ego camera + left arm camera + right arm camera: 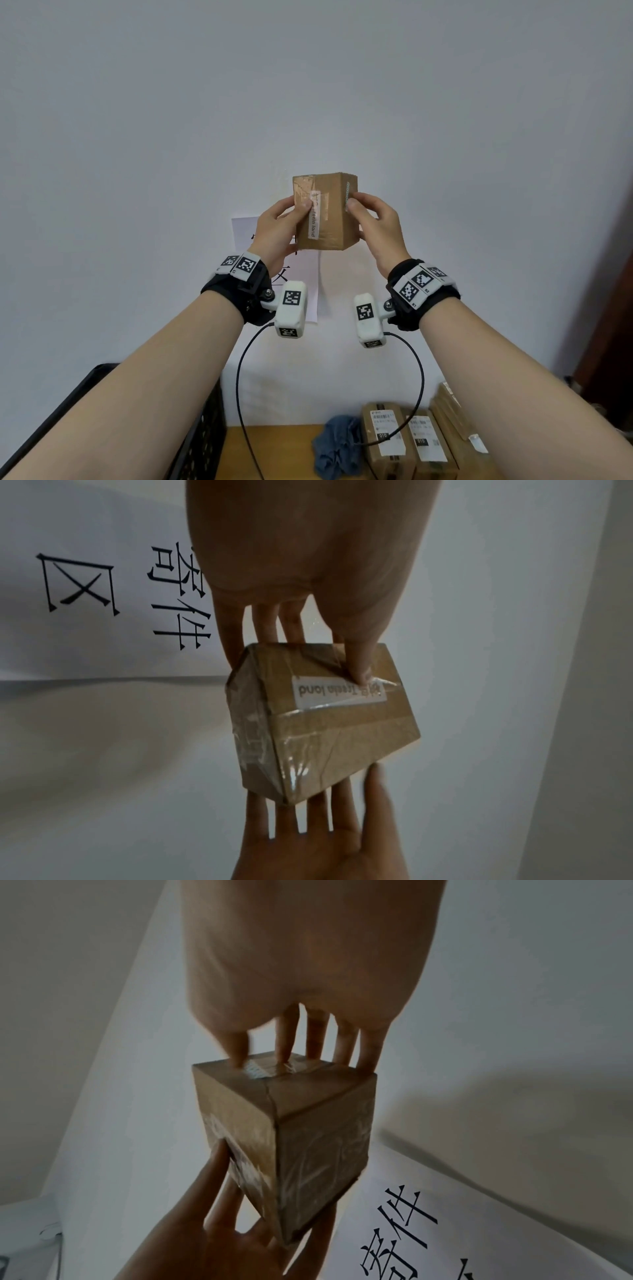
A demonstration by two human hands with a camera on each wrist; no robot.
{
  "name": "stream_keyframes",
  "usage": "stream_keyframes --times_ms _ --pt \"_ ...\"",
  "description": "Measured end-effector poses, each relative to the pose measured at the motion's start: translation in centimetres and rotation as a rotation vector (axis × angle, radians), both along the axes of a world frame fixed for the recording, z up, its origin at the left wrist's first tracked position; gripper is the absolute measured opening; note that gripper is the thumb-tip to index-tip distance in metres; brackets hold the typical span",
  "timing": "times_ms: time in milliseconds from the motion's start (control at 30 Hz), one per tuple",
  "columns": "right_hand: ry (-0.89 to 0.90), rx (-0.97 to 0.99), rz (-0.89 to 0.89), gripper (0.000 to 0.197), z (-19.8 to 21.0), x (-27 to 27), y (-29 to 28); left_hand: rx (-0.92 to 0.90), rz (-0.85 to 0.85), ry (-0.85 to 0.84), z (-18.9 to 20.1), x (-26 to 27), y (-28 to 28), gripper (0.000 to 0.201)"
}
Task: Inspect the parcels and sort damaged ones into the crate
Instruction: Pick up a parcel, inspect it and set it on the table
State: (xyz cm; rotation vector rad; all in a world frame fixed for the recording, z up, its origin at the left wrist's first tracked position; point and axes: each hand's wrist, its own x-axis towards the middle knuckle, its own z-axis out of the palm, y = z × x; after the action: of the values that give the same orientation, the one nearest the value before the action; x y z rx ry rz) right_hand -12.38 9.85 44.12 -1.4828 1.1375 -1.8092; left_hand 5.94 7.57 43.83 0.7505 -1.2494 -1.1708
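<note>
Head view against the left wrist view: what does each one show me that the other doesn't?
Only the head view shows the black crate, the labelled parcels and the blue cloth on the wooden table. Only the left wrist view shows the box's crinkled taped end face. Both show the left hand and right hand holding the cardboard box, its white label and the wall sign.

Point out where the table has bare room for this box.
Bare wood lies between the black plastic crate and the crumpled blue cloth, crossed by a black cable. Right of the cloth, labelled cardboard parcels crowd it.
</note>
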Motion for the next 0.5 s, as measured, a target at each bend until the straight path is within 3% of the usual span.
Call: stream_keyframes --times_ms 167,500 --pt "0.048 0.019 0.067 0.059 -0.3 0.2 0.2 -0.004 -0.008 -0.001 0.4 0.0 0.5 0.035" --pt "-0.022 0.016 0.075 0.058 -0.4 0.3 0.6 -0.004 -0.047 -0.005 0.5 0.4 1.3 0.036"
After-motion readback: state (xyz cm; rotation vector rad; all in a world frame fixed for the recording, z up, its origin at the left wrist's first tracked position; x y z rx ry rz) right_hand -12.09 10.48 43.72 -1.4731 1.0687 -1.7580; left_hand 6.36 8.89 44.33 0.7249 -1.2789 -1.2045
